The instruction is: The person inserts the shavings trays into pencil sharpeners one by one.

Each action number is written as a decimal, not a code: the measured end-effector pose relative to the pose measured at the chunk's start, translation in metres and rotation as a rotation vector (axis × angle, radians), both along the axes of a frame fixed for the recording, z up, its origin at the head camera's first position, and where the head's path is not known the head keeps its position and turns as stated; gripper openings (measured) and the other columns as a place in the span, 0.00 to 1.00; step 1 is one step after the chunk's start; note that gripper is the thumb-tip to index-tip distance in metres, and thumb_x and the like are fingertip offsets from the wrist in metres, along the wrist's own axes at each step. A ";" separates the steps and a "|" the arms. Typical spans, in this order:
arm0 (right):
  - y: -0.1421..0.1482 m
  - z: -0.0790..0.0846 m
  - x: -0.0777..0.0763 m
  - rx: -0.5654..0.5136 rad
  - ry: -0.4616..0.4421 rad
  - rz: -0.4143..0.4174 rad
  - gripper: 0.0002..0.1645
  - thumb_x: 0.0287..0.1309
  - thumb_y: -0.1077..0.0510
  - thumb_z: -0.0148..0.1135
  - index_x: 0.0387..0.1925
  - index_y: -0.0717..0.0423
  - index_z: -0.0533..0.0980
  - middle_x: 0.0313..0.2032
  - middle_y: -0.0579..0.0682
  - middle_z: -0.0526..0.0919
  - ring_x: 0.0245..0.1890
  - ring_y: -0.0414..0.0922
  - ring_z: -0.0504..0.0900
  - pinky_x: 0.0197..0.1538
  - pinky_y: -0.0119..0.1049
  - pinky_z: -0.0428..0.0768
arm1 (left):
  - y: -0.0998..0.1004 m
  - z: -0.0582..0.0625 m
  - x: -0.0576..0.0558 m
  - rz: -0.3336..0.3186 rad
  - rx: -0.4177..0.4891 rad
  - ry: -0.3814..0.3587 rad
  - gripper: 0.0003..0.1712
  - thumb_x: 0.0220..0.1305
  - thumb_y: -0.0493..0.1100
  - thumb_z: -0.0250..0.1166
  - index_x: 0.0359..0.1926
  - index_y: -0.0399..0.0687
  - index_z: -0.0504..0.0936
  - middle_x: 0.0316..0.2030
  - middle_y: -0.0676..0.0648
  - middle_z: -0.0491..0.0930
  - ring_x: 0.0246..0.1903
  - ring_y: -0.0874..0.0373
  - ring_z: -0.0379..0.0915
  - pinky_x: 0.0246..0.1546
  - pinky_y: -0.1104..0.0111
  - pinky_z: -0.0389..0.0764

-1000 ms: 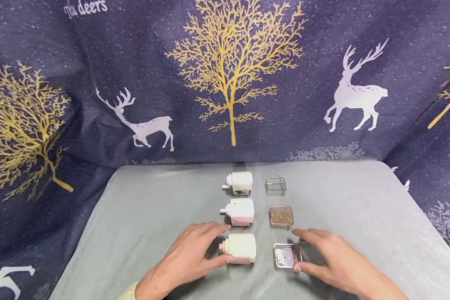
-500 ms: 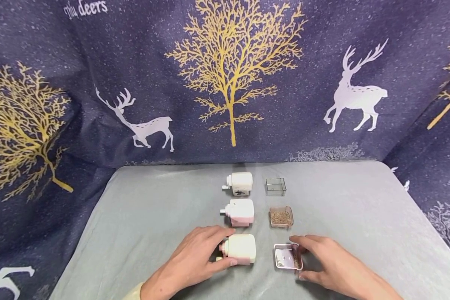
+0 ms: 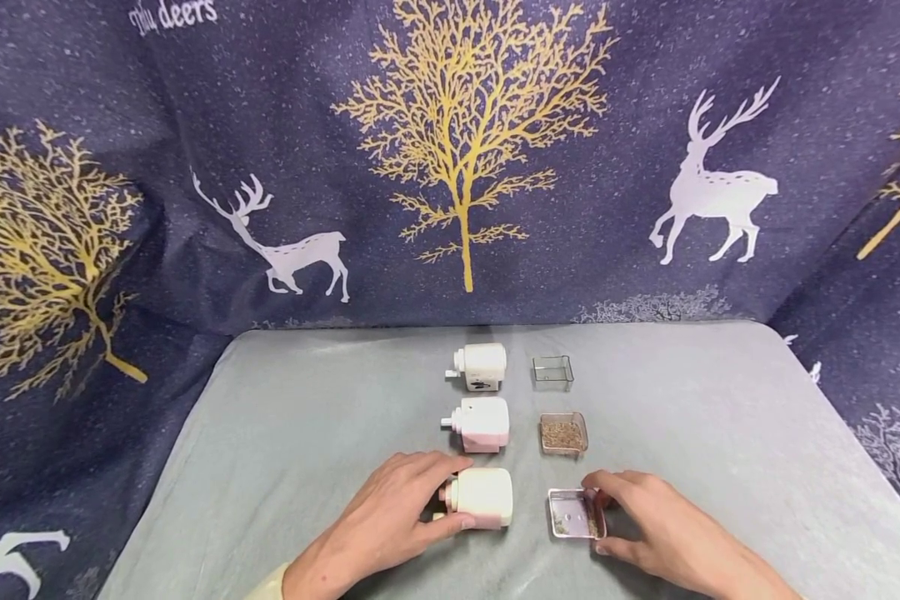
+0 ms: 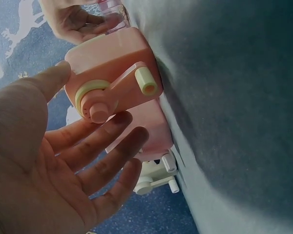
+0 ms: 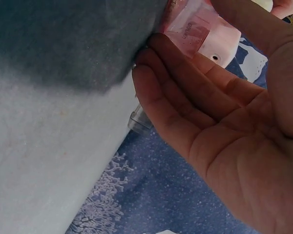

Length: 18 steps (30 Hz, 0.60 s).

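Sharpener, long axis crosswise, crank toward left hand

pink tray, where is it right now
In the head view, the pink tray sits low and right of centre, between the nearest pencil sharpener and the right hand.

Dark blue cloth spans the upper frame, bearing a yellow tree top centre, a white deer on either side and white lettering upper left; a grey desk spreads below.
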State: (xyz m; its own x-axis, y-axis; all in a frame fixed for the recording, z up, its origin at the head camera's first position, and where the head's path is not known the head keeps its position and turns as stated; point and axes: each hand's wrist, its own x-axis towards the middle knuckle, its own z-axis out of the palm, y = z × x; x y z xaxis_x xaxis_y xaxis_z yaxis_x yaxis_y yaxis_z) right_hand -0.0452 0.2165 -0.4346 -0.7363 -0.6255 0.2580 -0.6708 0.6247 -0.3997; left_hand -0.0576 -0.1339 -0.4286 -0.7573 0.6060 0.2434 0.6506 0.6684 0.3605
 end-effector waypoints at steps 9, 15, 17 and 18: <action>-0.003 0.001 -0.002 -0.005 0.009 0.000 0.27 0.33 0.52 0.80 0.38 0.43 0.74 0.30 0.30 0.76 0.30 0.30 0.75 0.32 0.31 0.79 | 0.001 0.001 0.000 0.013 0.001 -0.039 0.32 0.62 0.71 0.57 0.63 0.65 0.73 0.50 0.63 0.76 0.48 0.65 0.73 0.49 0.58 0.75; -0.006 0.001 -0.003 -0.014 -0.003 0.016 0.27 0.35 0.51 0.79 0.39 0.43 0.74 0.30 0.30 0.77 0.30 0.30 0.76 0.32 0.31 0.80 | 0.000 -0.001 0.000 -0.001 0.022 -0.030 0.32 0.62 0.70 0.58 0.63 0.66 0.72 0.49 0.64 0.76 0.47 0.67 0.72 0.49 0.58 0.75; -0.007 0.001 -0.003 -0.017 -0.007 0.023 0.26 0.36 0.52 0.79 0.39 0.43 0.74 0.30 0.30 0.77 0.30 0.30 0.77 0.32 0.31 0.80 | 0.000 -0.001 -0.001 0.002 0.019 -0.033 0.32 0.62 0.70 0.58 0.62 0.66 0.73 0.49 0.64 0.76 0.46 0.67 0.72 0.49 0.58 0.75; -0.007 0.001 -0.004 -0.017 -0.007 0.025 0.26 0.36 0.52 0.79 0.39 0.43 0.74 0.30 0.30 0.77 0.30 0.30 0.77 0.32 0.31 0.80 | 0.000 -0.001 -0.001 0.005 0.016 -0.036 0.32 0.62 0.70 0.58 0.62 0.66 0.73 0.49 0.64 0.76 0.46 0.67 0.73 0.49 0.59 0.75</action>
State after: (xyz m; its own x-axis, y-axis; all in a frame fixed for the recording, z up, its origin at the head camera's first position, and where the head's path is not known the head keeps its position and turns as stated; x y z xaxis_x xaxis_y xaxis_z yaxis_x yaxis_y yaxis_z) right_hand -0.0487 0.2091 -0.4334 -0.7220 -0.6397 0.2637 -0.6836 0.6007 -0.4144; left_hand -0.0582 -0.1336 -0.4292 -0.7686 0.5988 0.2253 0.6339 0.6655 0.3941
